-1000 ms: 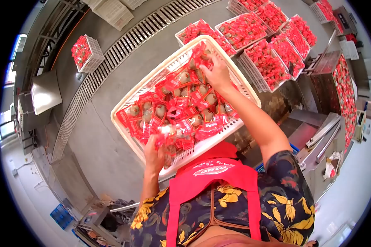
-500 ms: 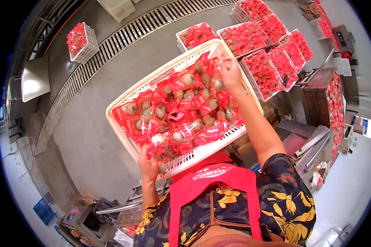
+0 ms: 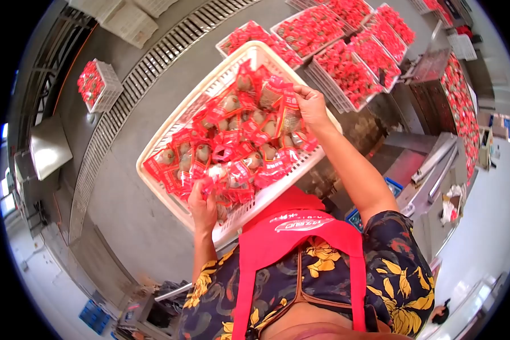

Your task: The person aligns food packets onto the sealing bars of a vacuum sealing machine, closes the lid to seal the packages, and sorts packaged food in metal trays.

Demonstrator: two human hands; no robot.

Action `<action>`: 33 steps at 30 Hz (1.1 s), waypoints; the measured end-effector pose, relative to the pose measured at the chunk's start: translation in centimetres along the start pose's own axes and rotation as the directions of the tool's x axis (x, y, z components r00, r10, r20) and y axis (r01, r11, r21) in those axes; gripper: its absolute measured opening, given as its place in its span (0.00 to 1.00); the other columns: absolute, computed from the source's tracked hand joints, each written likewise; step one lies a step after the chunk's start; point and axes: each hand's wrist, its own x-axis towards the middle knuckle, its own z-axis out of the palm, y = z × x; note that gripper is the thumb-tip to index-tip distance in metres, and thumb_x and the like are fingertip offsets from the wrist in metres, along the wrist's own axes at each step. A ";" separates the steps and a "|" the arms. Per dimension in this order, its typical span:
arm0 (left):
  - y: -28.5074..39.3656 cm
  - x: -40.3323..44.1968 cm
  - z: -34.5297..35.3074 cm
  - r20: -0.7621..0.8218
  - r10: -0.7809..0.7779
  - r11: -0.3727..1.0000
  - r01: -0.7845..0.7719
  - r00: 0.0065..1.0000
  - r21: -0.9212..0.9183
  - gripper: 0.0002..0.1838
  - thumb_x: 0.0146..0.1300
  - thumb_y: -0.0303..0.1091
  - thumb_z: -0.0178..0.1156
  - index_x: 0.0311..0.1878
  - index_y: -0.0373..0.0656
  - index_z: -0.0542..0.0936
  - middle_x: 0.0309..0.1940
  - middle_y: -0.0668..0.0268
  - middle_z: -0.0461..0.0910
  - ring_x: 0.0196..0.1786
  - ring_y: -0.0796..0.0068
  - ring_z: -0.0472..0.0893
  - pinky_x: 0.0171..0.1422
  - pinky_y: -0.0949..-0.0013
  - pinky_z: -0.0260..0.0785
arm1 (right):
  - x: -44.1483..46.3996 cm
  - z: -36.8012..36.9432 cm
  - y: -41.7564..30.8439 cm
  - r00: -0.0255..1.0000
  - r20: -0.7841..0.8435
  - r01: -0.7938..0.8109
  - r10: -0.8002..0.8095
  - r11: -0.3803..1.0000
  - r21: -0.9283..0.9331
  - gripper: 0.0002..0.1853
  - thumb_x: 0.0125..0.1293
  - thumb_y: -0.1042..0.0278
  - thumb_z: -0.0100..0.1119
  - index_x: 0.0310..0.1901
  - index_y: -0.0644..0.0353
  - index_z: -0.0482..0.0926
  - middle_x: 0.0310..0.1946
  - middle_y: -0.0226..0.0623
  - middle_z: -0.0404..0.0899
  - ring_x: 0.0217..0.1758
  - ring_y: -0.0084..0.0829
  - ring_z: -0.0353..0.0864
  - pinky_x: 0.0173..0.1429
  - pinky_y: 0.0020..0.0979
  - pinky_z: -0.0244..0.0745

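A cream plastic basket (image 3: pixel 163 127) with slotted sides lies tilted in front of my red apron. Inside it are many red-and-clear packets (image 3: pixel 230 139), each with a greyish, egg-shaped item showing through. At the far right end of the basket, my right hand (image 3: pixel 313 107) pinches the edge of a red-and-clear packet (image 3: pixel 290 116) with printed characters. My left hand (image 3: pixel 203 208) is at the near left side, its fingers closed on a packet (image 3: pixel 214 173) lying by the rim. What supports the basket underneath is hidden.
White crates (image 3: pixel 337 85) full of red packets stand grouped on the floor at the upper right. Another filled crate (image 3: pixel 109 93) is at the left, near a curved floor grate (image 3: pixel 116 107). A metal bench (image 3: pixel 411 144) is beside my right arm.
The view has shifted, and the basket appears higher and further left. My right hand now lifts a packet's edge away from the far corner. My left hand stays by the near rim.
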 end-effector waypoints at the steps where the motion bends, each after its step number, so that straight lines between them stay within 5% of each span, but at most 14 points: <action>1: 0.4 0.8 0.4 0.036 0.033 0.999 -0.034 0.999 0.013 0.07 0.63 0.18 0.60 0.44 0.34 0.78 0.35 0.59 0.78 0.40 0.66 0.80 0.47 0.67 0.71 | -1.4 -2.2 -1.0 1.000 0.011 0.001 -0.001 1.000 -0.030 0.05 0.68 0.74 0.59 0.37 0.63 0.84 0.30 0.32 0.85 0.32 0.21 0.82 0.37 0.24 0.76; 3: 1.4 2.4 1.7 0.103 0.137 0.990 -0.141 0.985 0.028 0.07 0.63 0.18 0.60 0.43 0.35 0.77 0.35 0.59 0.78 0.40 0.66 0.79 0.46 0.68 0.70 | -4.7 -5.5 -5.9 0.999 0.032 0.006 -0.003 0.996 -0.089 0.07 0.72 0.77 0.56 0.37 0.62 0.83 0.31 0.28 0.85 0.34 0.18 0.82 0.38 0.21 0.77; 5: 3.9 3.9 3.4 0.182 0.241 0.970 -0.245 0.953 -0.004 0.07 0.63 0.17 0.58 0.44 0.35 0.77 0.35 0.58 0.78 0.40 0.65 0.79 0.46 0.68 0.70 | -10.1 -7.3 -12.3 0.986 -0.033 -0.133 0.165 0.882 0.452 0.06 0.73 0.77 0.56 0.41 0.62 0.83 0.32 0.28 0.84 0.34 0.17 0.81 0.40 0.21 0.77; 11: 15.0 2.2 13.0 0.442 0.478 0.856 -0.515 0.759 -0.042 0.12 0.64 0.22 0.61 0.50 0.30 0.79 0.38 0.52 0.83 0.40 0.60 0.82 0.46 0.62 0.74 | -28.8 -21.3 -16.0 0.943 -0.333 0.031 0.011 0.992 0.119 0.04 0.70 0.75 0.61 0.43 0.66 0.82 0.35 0.28 0.85 0.38 0.14 0.79 0.44 0.22 0.75; 17: 21.2 -6.2 28.1 0.719 0.655 0.664 -0.633 0.235 -0.398 0.12 0.64 0.22 0.60 0.51 0.32 0.79 0.37 0.54 0.82 0.40 0.64 0.81 0.48 0.64 0.73 | -53.7 -26.3 -13.6 0.489 -0.864 -0.109 -0.118 0.975 -0.195 0.06 0.70 0.76 0.61 0.45 0.66 0.83 0.33 0.30 0.85 0.35 0.15 0.80 0.42 0.22 0.76; 18: 22.5 -9.5 28.9 0.758 0.636 0.677 -0.574 0.143 -0.460 0.12 0.64 0.22 0.59 0.50 0.33 0.80 0.36 0.56 0.82 0.40 0.66 0.81 0.48 0.66 0.72 | -57.6 -28.1 -11.9 0.381 -0.924 -0.077 -0.037 0.994 -0.072 0.06 0.70 0.75 0.60 0.44 0.67 0.83 0.33 0.30 0.85 0.35 0.16 0.80 0.41 0.23 0.76; 21: 27.8 -22.4 34.1 0.797 0.559 0.613 -0.534 -0.226 -0.582 0.11 0.63 0.20 0.57 0.47 0.36 0.81 0.35 0.60 0.81 0.40 0.69 0.81 0.47 0.69 0.72 | -69.7 -29.6 -8.5 0.117 -0.980 -0.141 -0.160 0.974 -0.176 0.08 0.72 0.74 0.55 0.43 0.67 0.83 0.25 0.36 0.84 0.26 0.21 0.84 0.31 0.24 0.78; 23: 27.7 -30.6 38.3 0.766 0.514 0.588 -0.492 -0.385 -0.642 0.11 0.63 0.19 0.54 0.47 0.36 0.81 0.35 0.61 0.82 0.40 0.73 0.81 0.47 0.69 0.73 | -76.6 -30.3 -5.6 -0.055 -0.989 -0.049 0.134 0.989 0.137 0.08 0.72 0.75 0.54 0.43 0.68 0.83 0.20 0.36 0.82 0.17 0.23 0.80 0.26 0.26 0.75; 25: 27.1 -34.1 41.0 0.735 0.452 0.634 -0.398 -0.506 -0.664 0.11 0.64 0.18 0.54 0.48 0.36 0.80 0.37 0.60 0.82 0.41 0.73 0.82 0.47 0.70 0.74 | -77.8 -29.5 -2.2 -0.144 -0.990 -0.126 0.002 0.992 0.021 0.09 0.71 0.74 0.54 0.44 0.66 0.83 0.16 0.36 0.81 0.11 0.26 0.76 0.23 0.28 0.72; 27: 27.2 -41.6 43.7 0.740 0.330 0.716 -0.355 -0.586 -0.601 0.12 0.66 0.18 0.54 0.50 0.37 0.80 0.38 0.61 0.83 0.42 0.71 0.86 0.45 0.67 0.78 | -80.7 -30.3 -1.8 -0.171 -0.976 -0.306 0.134 0.934 0.182 0.07 0.70 0.72 0.57 0.42 0.64 0.84 0.26 0.36 0.85 0.25 0.19 0.83 0.27 0.25 0.73; 28: 25.5 -43.9 46.1 0.744 0.288 0.755 -0.334 -0.603 -0.564 0.12 0.66 0.20 0.55 0.50 0.39 0.80 0.40 0.59 0.84 0.42 0.64 0.87 0.45 0.64 0.79 | -80.9 -30.8 -0.4 -0.195 -0.965 -0.364 0.176 0.900 0.238 0.07 0.69 0.71 0.58 0.41 0.59 0.86 0.26 0.36 0.85 0.29 0.31 0.87 0.32 0.29 0.77; 29: 24.1 -45.4 48.9 0.554 0.441 0.398 -0.399 -0.706 -0.826 0.11 0.65 0.22 0.59 0.50 0.42 0.80 0.44 0.57 0.83 0.43 0.57 0.87 0.44 0.62 0.78 | -80.6 -31.2 1.1 -0.197 -0.963 -0.347 0.186 0.905 0.246 0.07 0.69 0.71 0.58 0.41 0.59 0.86 0.26 0.36 0.85 0.29 0.31 0.87 0.32 0.29 0.77; 31: 24.5 -49.9 49.6 0.365 0.512 0.160 -0.331 -0.777 -0.930 0.10 0.62 0.27 0.64 0.47 0.44 0.80 0.40 0.56 0.81 0.38 0.50 0.83 0.39 0.55 0.74 | -80.3 -31.2 2.5 -0.231 -0.935 -0.642 -0.269 0.764 -0.061 0.07 0.65 0.68 0.60 0.41 0.53 0.87 0.31 0.37 0.87 0.32 0.34 0.86 0.37 0.37 0.78; 33: 23.6 -53.9 52.4 0.298 0.429 0.048 -0.308 -0.853 -0.950 0.11 0.60 0.25 0.63 0.47 0.45 0.81 0.39 0.59 0.81 0.39 0.51 0.82 0.39 0.57 0.74 | -80.5 -32.6 4.6 -0.235 -0.949 -0.641 -0.209 0.767 -0.010 0.09 0.62 0.64 0.63 0.44 0.49 0.86 0.39 0.34 0.87 0.42 0.38 0.85 0.42 0.40 0.79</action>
